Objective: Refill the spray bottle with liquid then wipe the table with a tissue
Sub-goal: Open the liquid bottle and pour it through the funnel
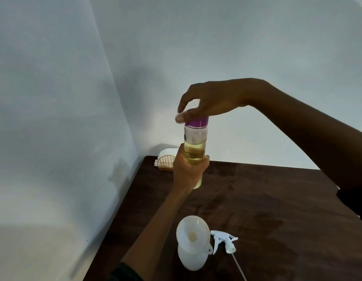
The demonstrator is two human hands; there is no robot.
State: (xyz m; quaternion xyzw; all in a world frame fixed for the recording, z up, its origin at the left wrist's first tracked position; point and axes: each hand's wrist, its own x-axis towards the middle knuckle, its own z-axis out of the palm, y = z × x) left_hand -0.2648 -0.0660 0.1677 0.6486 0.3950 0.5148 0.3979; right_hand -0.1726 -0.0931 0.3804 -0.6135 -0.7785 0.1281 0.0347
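Note:
My left hand [189, 169] grips a clear bottle of yellow liquid [195, 146] around its lower half and holds it upright above the dark table [267, 209]. Its purple cap [197, 122] is pinched from above by the thumb and fingers of my right hand [208, 102]. Near the front edge stands the white spray bottle [191, 258] with a white funnel [193, 234] seated in its neck. The white trigger sprayer head [223, 241] lies on the table just right of it, its dip tube running toward me.
A gold wire holder with white tissues [167, 159] stands at the table's far left corner by the wall. Grey walls meet behind and to the left. The table's left edge runs close to the wall.

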